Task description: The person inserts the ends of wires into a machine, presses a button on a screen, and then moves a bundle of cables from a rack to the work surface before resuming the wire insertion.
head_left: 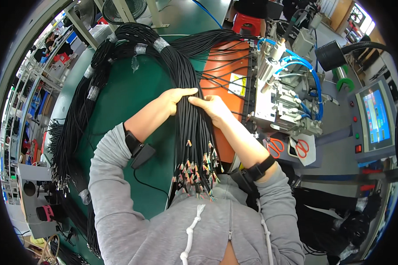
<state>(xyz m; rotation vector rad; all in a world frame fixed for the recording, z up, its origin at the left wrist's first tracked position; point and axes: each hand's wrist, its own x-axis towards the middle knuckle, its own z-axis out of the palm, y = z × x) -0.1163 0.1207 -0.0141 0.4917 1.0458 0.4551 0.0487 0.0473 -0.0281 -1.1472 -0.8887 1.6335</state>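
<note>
A thick bundle of black cables (188, 123) runs down the middle toward my body. Its near ends are stripped, showing short coloured wire ends (194, 172). My left hand (177, 98) wraps the bundle from the left, thumb across the top. From the other side my right hand (210, 108) grips the same bundle, its thumb close to the left one. The fingers beneath the cables are hidden. Farther up, clear plastic wrap (160, 44) binds the bundle where it curves away.
More black cable bundles (82, 115) hang along the green table's (132, 101) left side. On the right stands a machine (278, 84) with blue air hoses beside an orange plate (225, 62). Red-handled scissors (275, 148), a lamp (329, 55) and a control screen (376, 117) are nearby.
</note>
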